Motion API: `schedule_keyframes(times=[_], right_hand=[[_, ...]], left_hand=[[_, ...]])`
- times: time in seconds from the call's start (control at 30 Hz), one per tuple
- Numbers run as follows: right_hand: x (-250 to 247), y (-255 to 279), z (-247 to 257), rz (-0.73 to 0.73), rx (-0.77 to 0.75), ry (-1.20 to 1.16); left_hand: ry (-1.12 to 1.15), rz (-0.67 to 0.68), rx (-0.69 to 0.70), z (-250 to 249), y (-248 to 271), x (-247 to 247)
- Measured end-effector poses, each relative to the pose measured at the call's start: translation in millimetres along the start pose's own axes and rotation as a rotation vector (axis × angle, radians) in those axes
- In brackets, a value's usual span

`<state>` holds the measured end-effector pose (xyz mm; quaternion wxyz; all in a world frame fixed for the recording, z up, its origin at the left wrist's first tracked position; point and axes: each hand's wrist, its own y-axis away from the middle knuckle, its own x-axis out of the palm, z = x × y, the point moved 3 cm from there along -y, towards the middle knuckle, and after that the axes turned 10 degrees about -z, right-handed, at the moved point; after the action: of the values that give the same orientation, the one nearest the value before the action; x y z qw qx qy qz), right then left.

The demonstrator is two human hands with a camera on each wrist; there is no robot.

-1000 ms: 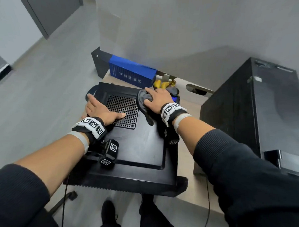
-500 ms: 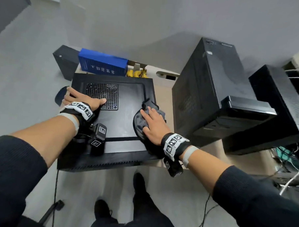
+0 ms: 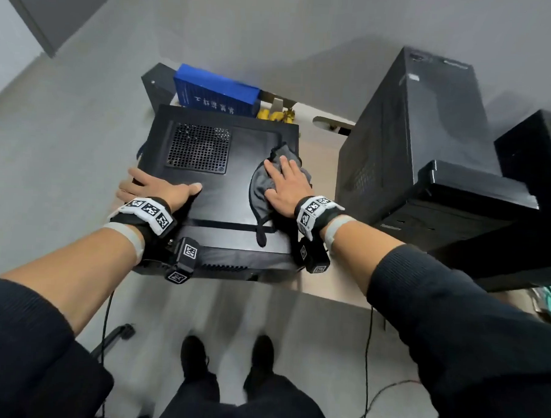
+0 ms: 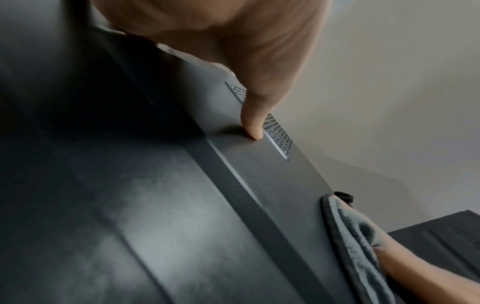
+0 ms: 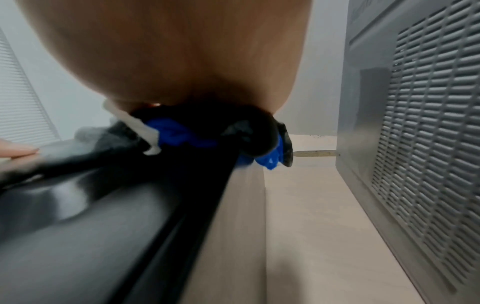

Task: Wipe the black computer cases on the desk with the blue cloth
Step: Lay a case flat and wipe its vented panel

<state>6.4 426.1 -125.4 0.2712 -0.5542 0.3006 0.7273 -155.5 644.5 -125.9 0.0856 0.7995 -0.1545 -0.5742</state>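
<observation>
1. The right hand [image 3: 286,187] lies flat, fingers straight and spread, pressing the cloth [image 3: 262,189] onto the top panel of the flat computer case [image 3: 231,188], near that panel's right edge.
2. The cloth looks grey from the head view; the right wrist view shows bright blue folds [image 5: 182,133] bunched under the palm. One corner of it trails toward the case's near edge.
3. The left hand [image 3: 156,189] rests open on the case's near left corner, thumb laid on the panel just below the vent grille [image 3: 199,148], fingers over the left side.
4. The flat case lies on its side on the pale counter [image 3: 320,166], its near end reaching the counter's front edge.
5. Just right of it stands a tall upright computer case [image 3: 409,145], with another black case [image 3: 534,176] beyond that.
6. Behind the flat case are a blue box [image 3: 216,94] and some yellow items [image 3: 273,115], too small to identify.
</observation>
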Motion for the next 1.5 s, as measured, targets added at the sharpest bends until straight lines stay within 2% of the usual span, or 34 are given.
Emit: schedule_keyframes(times=[0.13, 0.3, 0.47, 0.73, 0.83, 0.93, 0.97, 1.03, 1.1, 1.17, 1.3, 1.4, 1.47, 1.5], right_hand=[[-0.5, 23.2, 3.6, 0.031, -0.027, -0.037], [9.1, 88.4, 3.8, 0.050, -0.178, -0.076], [6.9, 112.3, 1.4, 0.078, -0.280, -0.155], [9.7, 129.6, 25.2, 0.112, -0.469, 0.006], [13.9, 110.6, 66.8, 0.126, -0.544, 0.033], [25.4, 76.6, 122.9, 0.089, -0.588, 0.124], [29.6, 66.0, 141.9, 0.080, -0.580, 0.143], [37.8, 49.8, 178.4, 0.069, -0.571, 0.169], [43.6, 36.6, 213.1, 0.047, -0.586, 0.193], [44.3, 25.6, 232.4, 0.040, -0.625, 0.204], [35.6, -15.7, 222.1, 0.044, -0.685, 0.219], [23.9, -75.5, 203.8, 0.035, -0.523, 0.189], [16.9, -116.8, 199.0, 0.012, -0.439, 0.197], [15.5, -135.3, 198.7, 0.007, -0.394, 0.195]], left_hand=[[-0.008, 0.006, -0.022, 13.5, 8.7, -0.8], [0.045, 0.004, -0.014, 18.5, 6.8, -4.1], [0.154, 0.010, 0.005, 32.0, -2.4, -7.5], [0.343, 0.102, -0.031, 34.0, -29.4, -11.7], [0.492, 0.201, -0.022, 42.3, -43.0, -12.4], [0.646, 0.331, -0.013, 64.9, -118.3, 37.8], [0.694, 0.376, -0.006, 67.8, -123.7, 37.2], [0.748, 0.477, 0.022, 64.6, -97.8, 10.9], [0.825, 0.512, 0.024, 56.0, -51.8, -34.9], [0.883, 0.524, 0.025, 59.5, -48.5, -40.1], [0.903, 0.518, -0.002, 73.1, -67.4, -21.2], [0.855, 0.510, -0.036, 92.8, -77.8, 8.4], [0.754, 0.432, -0.079, 102.2, -75.5, 15.6], [0.720, 0.407, -0.080, 99.3, -60.0, 0.6]])
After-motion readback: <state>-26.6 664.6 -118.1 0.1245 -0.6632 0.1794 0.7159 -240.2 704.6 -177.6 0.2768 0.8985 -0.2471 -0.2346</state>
